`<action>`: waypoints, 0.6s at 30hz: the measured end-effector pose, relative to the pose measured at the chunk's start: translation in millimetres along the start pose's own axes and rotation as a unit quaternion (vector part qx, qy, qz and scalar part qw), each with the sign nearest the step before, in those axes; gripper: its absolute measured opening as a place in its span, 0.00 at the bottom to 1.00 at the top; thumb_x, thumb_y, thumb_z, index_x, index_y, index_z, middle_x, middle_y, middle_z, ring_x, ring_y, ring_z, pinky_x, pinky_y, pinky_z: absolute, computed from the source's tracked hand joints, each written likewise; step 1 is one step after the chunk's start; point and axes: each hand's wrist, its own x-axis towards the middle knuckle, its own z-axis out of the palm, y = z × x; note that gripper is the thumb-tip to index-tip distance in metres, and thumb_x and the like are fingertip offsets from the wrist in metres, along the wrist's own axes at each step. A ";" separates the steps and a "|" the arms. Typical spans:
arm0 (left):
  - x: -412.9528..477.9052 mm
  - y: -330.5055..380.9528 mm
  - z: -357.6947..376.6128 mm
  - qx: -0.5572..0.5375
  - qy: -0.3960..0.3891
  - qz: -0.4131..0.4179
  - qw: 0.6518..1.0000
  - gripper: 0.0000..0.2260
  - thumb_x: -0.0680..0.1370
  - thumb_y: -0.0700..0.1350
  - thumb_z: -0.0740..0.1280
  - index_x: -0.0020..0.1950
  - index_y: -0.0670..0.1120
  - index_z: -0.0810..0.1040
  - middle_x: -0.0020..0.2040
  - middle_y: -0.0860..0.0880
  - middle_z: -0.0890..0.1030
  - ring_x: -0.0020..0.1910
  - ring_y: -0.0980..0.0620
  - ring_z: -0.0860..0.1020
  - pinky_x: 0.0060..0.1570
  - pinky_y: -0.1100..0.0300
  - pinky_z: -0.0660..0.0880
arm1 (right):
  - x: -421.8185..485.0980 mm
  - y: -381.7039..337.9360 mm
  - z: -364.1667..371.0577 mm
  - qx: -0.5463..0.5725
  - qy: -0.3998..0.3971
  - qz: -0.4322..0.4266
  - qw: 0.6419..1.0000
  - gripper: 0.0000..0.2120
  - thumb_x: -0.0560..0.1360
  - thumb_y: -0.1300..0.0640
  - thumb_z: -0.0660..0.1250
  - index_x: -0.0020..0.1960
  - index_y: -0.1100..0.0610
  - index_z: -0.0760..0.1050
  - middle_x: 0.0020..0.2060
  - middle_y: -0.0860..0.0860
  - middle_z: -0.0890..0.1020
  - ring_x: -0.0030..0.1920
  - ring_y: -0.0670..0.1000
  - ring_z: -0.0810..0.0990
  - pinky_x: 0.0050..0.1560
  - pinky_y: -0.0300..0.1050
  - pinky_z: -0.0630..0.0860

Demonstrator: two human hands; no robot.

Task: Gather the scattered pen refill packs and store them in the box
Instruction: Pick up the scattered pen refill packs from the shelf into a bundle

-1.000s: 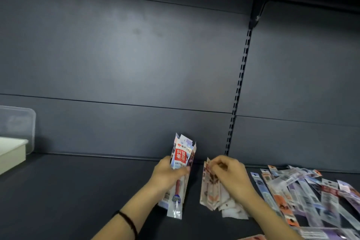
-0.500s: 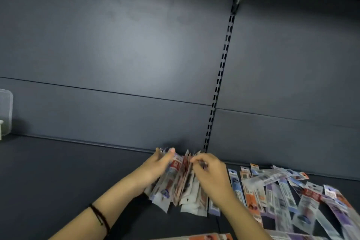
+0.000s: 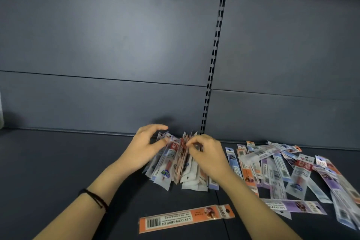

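A bundle of pen refill packs (image 3: 171, 167) stands fanned on edge on the dark shelf, between my hands. My right hand (image 3: 208, 154) pinches the tops of the packs on the bundle's right side. My left hand (image 3: 144, 148) curves loosely over the bundle's left side, thumb against a pack and fingers lifted off it. A heap of scattered refill packs (image 3: 282, 171) lies flat to the right. One orange pack (image 3: 187, 217) lies alone near the front. Only a pale sliver of the box (image 3: 1, 111) shows at the far left edge.
The dark shelf floor (image 3: 58, 161) stretches left toward the box. The grey back panel (image 3: 116, 54) rises right behind the bundle, with a slotted upright (image 3: 214, 54) in it.
My left hand laid its upright handful against the right hand's packs, making one fanned bundle, then loosened its fingers. The view has swung right and down, so the box has slid almost out of sight.
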 end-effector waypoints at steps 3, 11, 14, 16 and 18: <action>-1.9 7.3 6.1 0.063 -0.022 0.066 0.996 0.10 0.77 0.45 0.68 0.58 0.52 0.80 0.56 0.57 0.80 0.60 0.58 0.73 0.60 0.61 0.67 | -0.5 2.7 -13.7 0.006 0.010 0.028 1.000 0.07 0.74 0.62 0.66 0.47 0.53 0.83 0.46 0.46 0.82 0.47 0.45 0.79 0.48 0.34 0.73; -8.2 44.5 25.3 0.260 -0.129 0.154 0.944 0.14 0.76 0.54 0.64 0.61 0.56 0.77 0.59 0.56 0.78 0.60 0.55 0.73 0.63 0.51 0.69 | -34.7 29.9 -83.3 -0.085 -0.097 0.029 0.991 0.05 0.76 0.57 0.67 0.47 0.54 0.82 0.43 0.44 0.83 0.45 0.42 0.80 0.48 0.36 0.76; -14.8 71.1 45.4 0.227 -0.139 0.162 0.950 0.13 0.76 0.52 0.65 0.60 0.55 0.77 0.57 0.56 0.79 0.58 0.57 0.74 0.60 0.56 0.71 | -44.7 50.5 -105.3 -0.124 -0.114 0.029 0.985 0.04 0.75 0.55 0.68 0.44 0.51 0.82 0.40 0.44 0.82 0.42 0.42 0.79 0.47 0.42 0.77; -13.8 90.6 62.5 0.180 -0.145 0.138 0.963 0.12 0.77 0.51 0.65 0.60 0.54 0.78 0.56 0.56 0.79 0.56 0.58 0.75 0.57 0.58 0.73 | -43.1 66.8 -114.5 -0.123 -0.110 0.041 0.985 0.04 0.75 0.56 0.68 0.44 0.51 0.81 0.40 0.43 0.82 0.42 0.42 0.79 0.46 0.42 0.77; -4.7 106.7 85.6 0.205 -0.124 0.145 0.960 0.13 0.76 0.53 0.64 0.59 0.54 0.78 0.55 0.55 0.80 0.56 0.56 0.75 0.55 0.58 0.73 | -36.6 85.2 -123.4 -0.131 -0.114 0.058 0.983 0.05 0.75 0.58 0.68 0.46 0.52 0.82 0.41 0.42 0.81 0.41 0.41 0.78 0.46 0.38 0.75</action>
